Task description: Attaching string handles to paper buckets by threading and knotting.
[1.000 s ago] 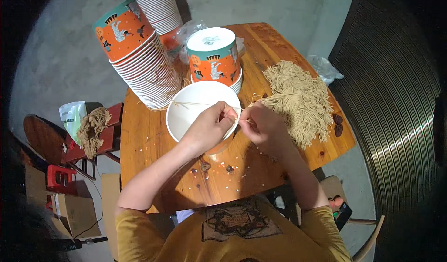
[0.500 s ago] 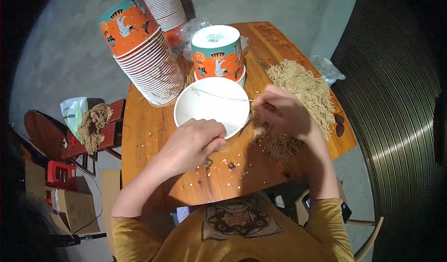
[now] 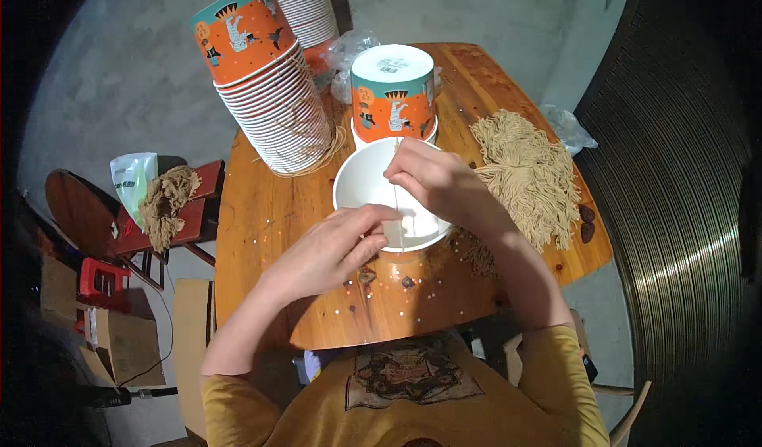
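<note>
One thin pale string (image 3: pixel 396 209) ran taut between my two hands, over the open mouth of a white paper bowl (image 3: pixel 359 183) that stood on the wooden table (image 3: pixel 262 225). My right hand (image 3: pixel 432 181) was above the bowl, its fingers (image 3: pixel 394 167) pinched shut on the upper end of the string. My left hand (image 3: pixel 337 244) lay at the bowl's near rim, its fingers (image 3: pixel 379 218) closed toward the string's lower part, though I could not tell whether they truly gripped it. Just beyond my right fingers stood an upturned orange and teal cup (image 3: pixel 393 94), touching the bowl's far side. Farther off to the left of both hands leaned a tall stack of cups (image 3: pixel 274 105) of the same print. To the right of my right hand lay a heap of tan strings (image 3: pixel 528 173), spread across the table. Well away to the left of my left fingers, off the table, another bundle of strings (image 3: pixel 165 202) rested on a red stool (image 3: pixel 206 209).
</note>
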A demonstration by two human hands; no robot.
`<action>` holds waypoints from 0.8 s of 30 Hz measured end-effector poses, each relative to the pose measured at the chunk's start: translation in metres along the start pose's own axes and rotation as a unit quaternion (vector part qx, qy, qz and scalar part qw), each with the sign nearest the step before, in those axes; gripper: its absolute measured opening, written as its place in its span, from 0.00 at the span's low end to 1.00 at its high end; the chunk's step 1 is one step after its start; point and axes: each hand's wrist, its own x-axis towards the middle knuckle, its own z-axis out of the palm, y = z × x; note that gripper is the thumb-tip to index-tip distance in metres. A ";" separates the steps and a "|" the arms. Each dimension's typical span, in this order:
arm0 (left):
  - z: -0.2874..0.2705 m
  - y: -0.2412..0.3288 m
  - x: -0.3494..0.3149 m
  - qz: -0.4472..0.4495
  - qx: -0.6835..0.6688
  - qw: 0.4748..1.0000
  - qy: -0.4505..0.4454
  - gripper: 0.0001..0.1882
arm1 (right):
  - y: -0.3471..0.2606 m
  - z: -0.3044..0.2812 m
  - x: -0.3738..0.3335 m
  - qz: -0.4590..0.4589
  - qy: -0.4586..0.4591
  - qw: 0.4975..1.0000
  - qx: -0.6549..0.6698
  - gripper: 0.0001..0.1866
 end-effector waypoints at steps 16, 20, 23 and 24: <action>0.026 0.004 0.005 0.177 0.164 0.968 0.067 0.05 | 0.002 0.010 -0.004 0.084 -0.003 0.991 -0.109 0.06; 0.029 0.000 0.000 0.191 0.156 0.966 0.075 0.08 | 0.002 0.010 -0.003 0.080 -0.008 0.991 -0.105 0.06; 0.035 0.001 -0.002 0.176 0.142 0.969 0.103 0.08 | 0.000 0.009 0.000 0.065 0.004 0.994 -0.083 0.05; 0.037 0.002 -0.003 0.152 0.142 0.971 0.119 0.08 | -0.002 0.009 -0.001 0.078 0.006 0.994 -0.078 0.05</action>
